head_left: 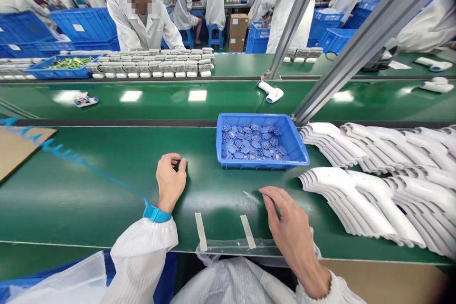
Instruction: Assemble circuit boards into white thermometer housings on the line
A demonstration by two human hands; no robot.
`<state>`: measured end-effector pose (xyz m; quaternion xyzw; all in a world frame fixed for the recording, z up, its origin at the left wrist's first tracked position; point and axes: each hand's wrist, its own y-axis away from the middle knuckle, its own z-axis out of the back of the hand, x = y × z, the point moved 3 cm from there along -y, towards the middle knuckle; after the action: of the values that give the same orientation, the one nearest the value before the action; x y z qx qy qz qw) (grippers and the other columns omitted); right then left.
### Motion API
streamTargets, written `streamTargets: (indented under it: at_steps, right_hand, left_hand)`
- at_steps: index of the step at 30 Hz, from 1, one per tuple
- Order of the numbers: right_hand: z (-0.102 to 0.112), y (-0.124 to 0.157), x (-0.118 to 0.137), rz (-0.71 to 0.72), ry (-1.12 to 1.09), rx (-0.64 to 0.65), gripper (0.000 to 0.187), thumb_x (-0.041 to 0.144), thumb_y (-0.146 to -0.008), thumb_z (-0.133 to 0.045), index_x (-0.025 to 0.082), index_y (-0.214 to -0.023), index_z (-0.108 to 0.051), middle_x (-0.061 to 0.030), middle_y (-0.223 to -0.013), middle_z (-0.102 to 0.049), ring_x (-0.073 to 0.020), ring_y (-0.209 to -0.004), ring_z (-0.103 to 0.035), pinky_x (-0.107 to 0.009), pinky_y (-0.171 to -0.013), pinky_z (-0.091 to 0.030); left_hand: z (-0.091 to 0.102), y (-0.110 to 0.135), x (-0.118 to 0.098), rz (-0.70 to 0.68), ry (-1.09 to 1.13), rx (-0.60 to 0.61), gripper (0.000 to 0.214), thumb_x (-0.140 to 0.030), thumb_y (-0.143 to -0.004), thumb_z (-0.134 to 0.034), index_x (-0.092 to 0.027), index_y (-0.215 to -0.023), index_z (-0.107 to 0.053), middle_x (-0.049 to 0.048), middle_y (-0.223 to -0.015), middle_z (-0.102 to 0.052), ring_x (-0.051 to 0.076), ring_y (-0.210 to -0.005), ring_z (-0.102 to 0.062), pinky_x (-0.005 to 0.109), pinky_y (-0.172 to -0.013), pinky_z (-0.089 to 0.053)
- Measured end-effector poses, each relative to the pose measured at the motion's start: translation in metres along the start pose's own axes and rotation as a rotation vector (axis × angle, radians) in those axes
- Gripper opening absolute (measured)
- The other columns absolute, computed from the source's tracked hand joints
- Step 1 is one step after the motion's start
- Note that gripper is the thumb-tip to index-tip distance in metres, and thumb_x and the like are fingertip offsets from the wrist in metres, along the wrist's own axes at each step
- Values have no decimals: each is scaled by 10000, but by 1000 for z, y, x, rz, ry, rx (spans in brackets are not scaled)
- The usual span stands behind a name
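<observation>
One blue tray point(263, 165), right of centre, long axis across the frame, small blue pieces point(249, 143) inside; I log the right hand point(289, 218), lower right, as nearer, short of the tray's front side, fingers loose, nothing visible held; left hand point(171, 180), left of centre, loosely curled, seemingly empty. White shells point(356, 199), far right, stacked.

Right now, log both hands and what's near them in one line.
left hand: nothing visibly held, left of bin | right hand: nothing visibly held, between tape and shells | bin: blue parts inside
</observation>
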<state>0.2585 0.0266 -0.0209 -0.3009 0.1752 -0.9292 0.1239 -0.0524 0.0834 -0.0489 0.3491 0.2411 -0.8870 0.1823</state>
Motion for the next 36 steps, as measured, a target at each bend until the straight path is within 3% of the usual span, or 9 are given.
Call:
streamTargets:
  at_steps: [5,10,12,16,18,21,25,29,36]
  right_hand:
    - [8,-14,8,81,53,-116,141,253,-989,-524,233,-1062,-642,-66,-1072,-715,-212,-967,-680,-380,-832,-551]
    - [14,-57,18,84,-4,-89,157,255,-982,-525,223,-1043,-665,-64,-1040,-732,-217,-972,-681,-388,-882,-539]
    - [14,-86,16,55,65,8,164,256,-973,-533,208,-1029,-680,-73,-1074,-731,-235,-1001,-676,-409,-923,-520]
    - [8,-145,-14,-184,416,388,278,282,-921,-617,116,-1136,-678,-197,-1135,-700,-326,-985,-691,-464,-852,-517]
    - [3,-166,-30,-263,476,537,362,287,-780,-786,72,-1059,-705,-235,-1015,-715,-364,-908,-706,-449,-758,-527]
    - [-8,-184,-39,-245,398,641,506,246,-525,-945,115,-966,-735,-166,-934,-740,-313,-842,-717,-365,-707,-538]
    - [-24,-196,-33,-187,246,649,544,345,-707,-855,197,-1200,-681,-56,-1048,-745,-161,-820,-707,-243,-736,-534]
    - [-32,-209,-38,-219,281,516,589,328,-842,-732,86,-1355,-574,-188,-1274,-640,-189,-893,-688,-312,-844,-517]
    - [-30,-218,-23,-174,253,550,395,385,-834,-736,190,-1177,-722,-102,-1100,-725,-238,-909,-687,-333,-812,-509]
  left_hand:
    - [-6,-11,-12,-16,40,37,116,-259,-824,-626,-204,-923,-603,56,-954,-652,225,-855,-615,390,-807,-509]
    - [-32,-47,-36,-2,69,-4,124,-239,-814,-647,-197,-915,-590,59,-976,-637,223,-878,-609,388,-833,-509]
    - [-47,-62,-43,22,72,-45,113,-230,-822,-642,-192,-905,-576,69,-987,-629,225,-883,-602,394,-848,-504]
    - [-72,-79,-46,47,50,-90,86,-193,-828,-618,-187,-898,-568,96,-1012,-616,259,-950,-583,434,-902,-473]
    - [-79,-82,-44,39,42,-81,81,-199,-827,-623,-194,-893,-576,89,-1001,-619,272,-969,-577,449,-912,-462]
    - [-82,-82,-41,36,38,-67,82,-210,-824,-629,-203,-890,-581,79,-991,-620,277,-966,-577,454,-906,-460]
    - [-83,-84,-39,42,31,-51,89,-215,-816,-636,-203,-884,-581,87,-993,-619,295,-978,-575,474,-898,-457]
    - [-83,-85,-39,50,28,-50,75,-216,-822,-628,-205,-875,-576,86,-1009,-620,290,-967,-578,472,-890,-458]
    - [-83,-84,-42,40,2,-47,70,-217,-830,-629,-208,-878,-578,76,-1007,-625,282,-958,-576,456,-884,-462]
